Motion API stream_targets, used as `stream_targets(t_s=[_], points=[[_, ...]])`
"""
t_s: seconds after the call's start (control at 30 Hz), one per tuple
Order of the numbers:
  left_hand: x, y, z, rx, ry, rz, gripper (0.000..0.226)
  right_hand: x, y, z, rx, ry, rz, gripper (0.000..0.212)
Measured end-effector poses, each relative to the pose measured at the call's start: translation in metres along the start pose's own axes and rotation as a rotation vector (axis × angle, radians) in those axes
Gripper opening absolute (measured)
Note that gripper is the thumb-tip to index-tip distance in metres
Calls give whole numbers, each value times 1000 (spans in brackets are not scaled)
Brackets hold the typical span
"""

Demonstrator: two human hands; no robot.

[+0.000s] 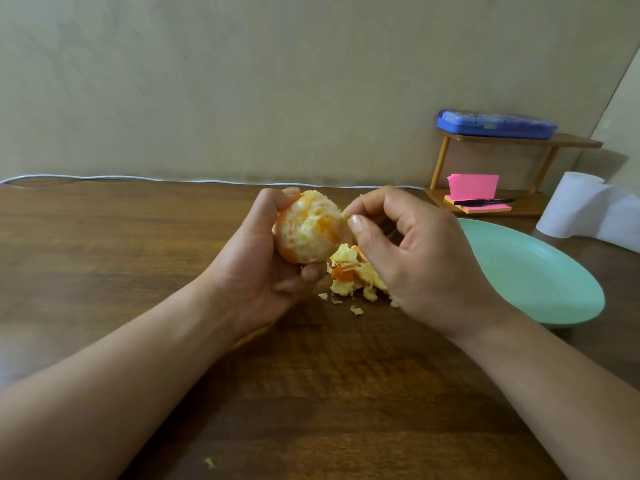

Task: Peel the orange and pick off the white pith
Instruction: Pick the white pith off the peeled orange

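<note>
Picking step: pith removal, by my read. The orange (308, 230) looks fully peeled, with pale webbing over much of its face.
Technique: pull each strand low along the surface rather than straight out, so the segment skin doesn't tear. Keep the holding grip light to avoid squeezing juice. Turn the fruit to bring up fresh patches.
Left hand (256, 268): wrapped round the orange from the left and below, thumb over the top, fingertips curled under. Fruit is held above the worktop (311, 393), mid-scene.
Right hand (415, 258): thumb and forefinger pinch a pith strand (345, 213) at the orange's right edge. Other fingers loosely curled, holding nothing I can see.
Pose: forearms converge from the lower corners and the hands meet at the fruit. Back of right hand faces the camera.
Scrap pile (353, 275): peel and pith bits on the worktop just below the hands, crumbs beside it.
Plate (540, 278): green, just right of the right hand, partly hidden by it.
Far right: paper roll (575, 209) and a small wooden shelf (519, 142) with sticky notes (474, 187), a pen (483, 201) and a blue case (497, 124).
</note>
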State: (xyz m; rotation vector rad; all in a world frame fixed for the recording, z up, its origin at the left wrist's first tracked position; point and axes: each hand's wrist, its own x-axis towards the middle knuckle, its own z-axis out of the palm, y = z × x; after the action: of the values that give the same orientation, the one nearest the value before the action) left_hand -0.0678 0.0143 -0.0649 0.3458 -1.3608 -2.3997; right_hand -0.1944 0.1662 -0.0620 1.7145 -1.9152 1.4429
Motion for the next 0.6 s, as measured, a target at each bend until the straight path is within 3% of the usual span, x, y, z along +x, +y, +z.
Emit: stream_targets(t_s=[0.3, 0.6], points=[[-1, -2, 3, 139, 136, 77, 40, 1, 1, 0, -52, -26, 115, 7], [-1, -3, 0, 176, 120, 59, 42, 4, 2, -5, -126, -55, 131, 17]])
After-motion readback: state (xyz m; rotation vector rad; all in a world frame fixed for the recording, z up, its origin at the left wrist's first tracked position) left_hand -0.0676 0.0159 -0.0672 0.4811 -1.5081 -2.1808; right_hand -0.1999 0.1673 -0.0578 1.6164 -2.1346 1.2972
